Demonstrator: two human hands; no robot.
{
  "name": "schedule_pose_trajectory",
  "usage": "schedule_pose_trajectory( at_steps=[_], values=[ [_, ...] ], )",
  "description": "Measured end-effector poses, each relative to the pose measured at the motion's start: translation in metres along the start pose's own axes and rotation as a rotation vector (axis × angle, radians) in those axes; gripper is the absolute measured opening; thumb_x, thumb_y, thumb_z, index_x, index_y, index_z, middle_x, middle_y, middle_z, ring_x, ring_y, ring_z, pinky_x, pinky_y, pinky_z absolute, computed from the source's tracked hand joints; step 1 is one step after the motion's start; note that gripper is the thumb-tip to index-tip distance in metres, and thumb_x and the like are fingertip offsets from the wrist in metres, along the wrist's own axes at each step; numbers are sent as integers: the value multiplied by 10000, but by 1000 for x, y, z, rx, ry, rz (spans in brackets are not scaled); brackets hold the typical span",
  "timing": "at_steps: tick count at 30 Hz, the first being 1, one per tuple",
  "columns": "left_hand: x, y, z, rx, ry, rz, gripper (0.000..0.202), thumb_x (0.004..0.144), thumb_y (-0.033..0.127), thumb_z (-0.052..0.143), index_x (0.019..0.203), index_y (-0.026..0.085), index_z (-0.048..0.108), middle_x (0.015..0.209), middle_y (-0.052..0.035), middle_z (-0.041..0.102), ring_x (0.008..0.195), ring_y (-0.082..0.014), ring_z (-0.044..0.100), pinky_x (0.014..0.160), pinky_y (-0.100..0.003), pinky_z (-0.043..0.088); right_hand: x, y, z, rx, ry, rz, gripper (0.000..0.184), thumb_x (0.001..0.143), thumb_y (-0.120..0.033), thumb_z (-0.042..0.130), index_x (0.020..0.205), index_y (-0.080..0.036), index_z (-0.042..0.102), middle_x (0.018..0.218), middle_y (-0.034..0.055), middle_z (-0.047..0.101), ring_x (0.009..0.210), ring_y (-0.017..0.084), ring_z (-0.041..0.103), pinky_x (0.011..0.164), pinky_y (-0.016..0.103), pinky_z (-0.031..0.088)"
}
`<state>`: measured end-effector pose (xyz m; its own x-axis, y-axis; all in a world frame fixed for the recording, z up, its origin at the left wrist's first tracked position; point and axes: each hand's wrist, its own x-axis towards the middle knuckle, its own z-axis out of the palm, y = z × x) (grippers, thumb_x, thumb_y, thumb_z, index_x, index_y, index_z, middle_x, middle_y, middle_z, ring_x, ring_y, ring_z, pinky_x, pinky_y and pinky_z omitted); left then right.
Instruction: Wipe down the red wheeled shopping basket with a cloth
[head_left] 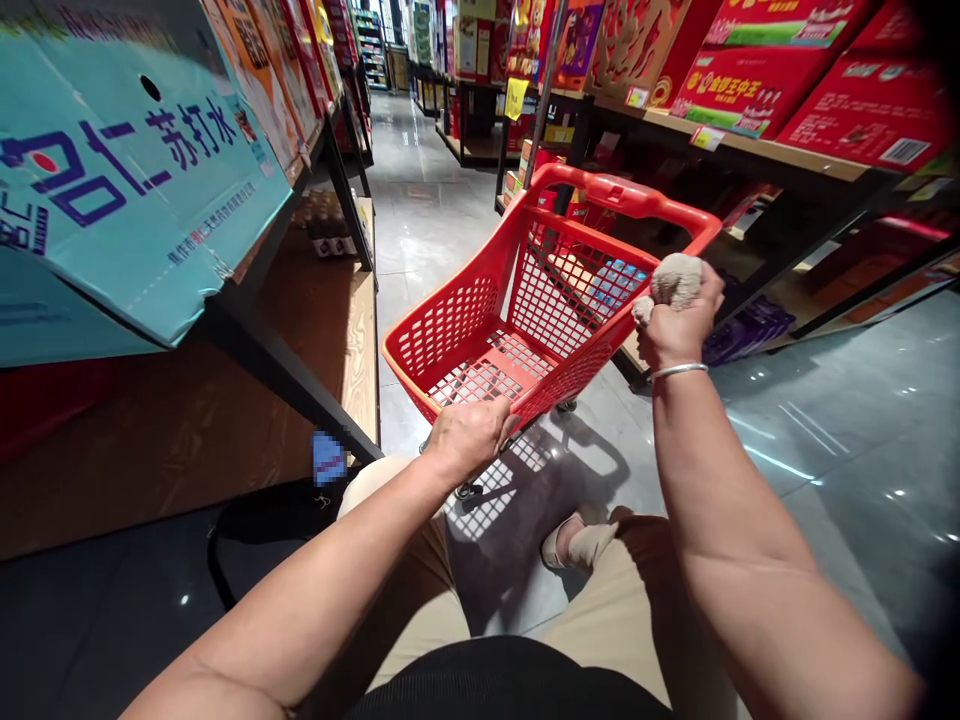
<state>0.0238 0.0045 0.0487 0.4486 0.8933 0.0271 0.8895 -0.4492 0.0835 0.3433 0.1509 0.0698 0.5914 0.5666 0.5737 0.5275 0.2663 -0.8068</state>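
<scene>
A red plastic shopping cart [577, 238] with perforated walls stands in the aisle, its basket holding nothing. My left hand [469, 437] is closed over the cart's near rim. Farther right, my right hand [686, 335] has its fingers wrapped round a beige cloth [676, 281]. That cloth is at the cart's right side rim, close to where the red push handle [615, 192] joins it. I cannot tell whether the right fingers also grip the rim. A silver bangle [679, 370] circles my right wrist.
A light-blue carton [135, 180] rests on a shelf close at left. Red gift boxes [727, 90] fill the shelf at right, with purple packages [750, 325] below. A black stool-like item [277, 515] stands by my left leg. The tiled aisle [405, 150] runs ahead.
</scene>
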Motion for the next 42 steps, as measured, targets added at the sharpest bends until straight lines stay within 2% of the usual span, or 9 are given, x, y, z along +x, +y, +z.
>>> schedule_pose_trajectory(
  at_steps=[4, 10, 15, 21, 24, 30, 33, 36, 42],
  values=[
    [1, -8, 3, 39, 22, 22, 405, 1089, 453, 333, 1079, 210, 656, 961, -106, 787, 857, -254, 744, 655, -302, 470, -47, -22, -6, -380, -252, -250, 610, 728, -17, 581, 1305, -196, 662, 1324, 128, 588, 1262, 316, 569, 1141, 571, 432],
    [7, -17, 8, 67, 82, 19, 459, 1079, 538, 352, 1051, 218, 680, 867, -88, 772, 778, -259, 738, 607, -317, 411, -150, -57, -18, -322, -528, -658, 421, 965, -191, 562, 1355, -317, 660, 1332, 97, 625, 1190, 296, 572, 1004, 486, 543],
    [8, -19, 11, 66, 108, 18, 469, 1072, 564, 376, 1023, 223, 693, 827, -77, 761, 771, -254, 737, 587, -312, 370, -92, -37, -21, -535, -571, -765, 444, 979, -138, 521, 1374, -269, 673, 1346, 98, 649, 1158, 294, 552, 975, 465, 520],
    [9, -24, 15, 57, 144, 38, 457, 1073, 546, 384, 986, 217, 689, 803, -78, 752, 756, -246, 721, 599, -311, 369, 25, -15, -25, -768, -382, -491, 576, 888, -60, 569, 1435, -221, 647, 1440, 127, 598, 1190, 311, 470, 1018, 463, 445],
    [10, -26, 17, 54, 154, 41, 470, 1069, 561, 377, 977, 219, 685, 797, -80, 747, 743, -247, 709, 594, -310, 364, 18, -26, -18, -787, -445, -512, 512, 936, -64, 516, 1409, -187, 667, 1366, 141, 641, 1154, 287, 473, 978, 418, 439],
    [14, -32, 20, 45, 189, 38, 491, 1058, 599, 377, 940, 231, 682, 774, -65, 733, 719, -229, 688, 582, -303, 336, -115, -77, -6, -636, -667, -753, 373, 1022, -179, 506, 1333, -251, 698, 1259, 79, 696, 1061, 266, 515, 909, 390, 495],
    [16, -39, 22, 29, 228, 66, 513, 1055, 619, 368, 907, 236, 676, 769, -55, 730, 713, -215, 682, 576, -304, 316, -151, -95, -6, -515, -753, -838, 401, 1034, -181, 488, 1396, -263, 641, 1337, 58, 671, 1102, 256, 514, 976, 376, 494],
    [17, -47, 24, 14, 251, 97, 491, 1057, 597, 386, 871, 236, 661, 751, -47, 718, 692, -207, 666, 576, -305, 309, -128, -87, -7, -603, -789, -897, 389, 1046, -195, 464, 1387, -249, 645, 1280, 73, 684, 1094, 260, 526, 988, 387, 467],
    [21, -61, 27, -37, 276, 175, 516, 1057, 601, 373, 795, 227, 612, 700, -38, 680, 659, -194, 628, 575, -296, 285, -9, -43, -25, -943, -563, -702, 385, 1018, -192, 490, 1362, -204, 662, 1264, 141, 663, 1157, 296, 520, 894, 393, 419]
  ],
)
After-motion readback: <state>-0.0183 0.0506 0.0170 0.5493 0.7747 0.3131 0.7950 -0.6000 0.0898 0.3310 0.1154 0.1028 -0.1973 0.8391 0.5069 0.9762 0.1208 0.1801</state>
